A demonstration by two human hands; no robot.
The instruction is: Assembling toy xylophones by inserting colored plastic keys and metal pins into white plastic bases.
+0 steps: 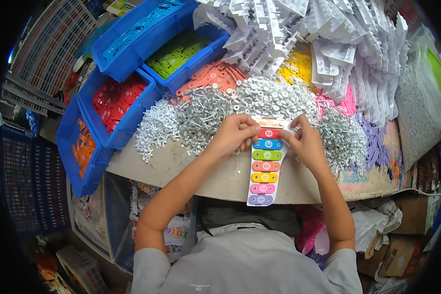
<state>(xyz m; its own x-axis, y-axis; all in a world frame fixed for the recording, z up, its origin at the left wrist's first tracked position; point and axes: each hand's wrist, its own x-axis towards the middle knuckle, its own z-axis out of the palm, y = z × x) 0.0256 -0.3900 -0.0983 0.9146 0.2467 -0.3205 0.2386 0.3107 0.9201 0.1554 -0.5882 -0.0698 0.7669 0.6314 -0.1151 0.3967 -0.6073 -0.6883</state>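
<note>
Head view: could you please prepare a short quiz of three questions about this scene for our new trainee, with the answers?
1. True or false: the left hand and the right hand are both at the end of the white strip farther from the person's body.
2. What colour are the pieces in the lowest blue tray of the picture? A) purple B) orange C) yellow
3. Fill in: on the strip, the coloured bar nearest the body is ____.

Key: 1 true; 2 B; 3 purple.

Dark blue lattice crate (22, 176) far left, cardboard box (398, 256) lower right, white cable (429, 194)
</note>
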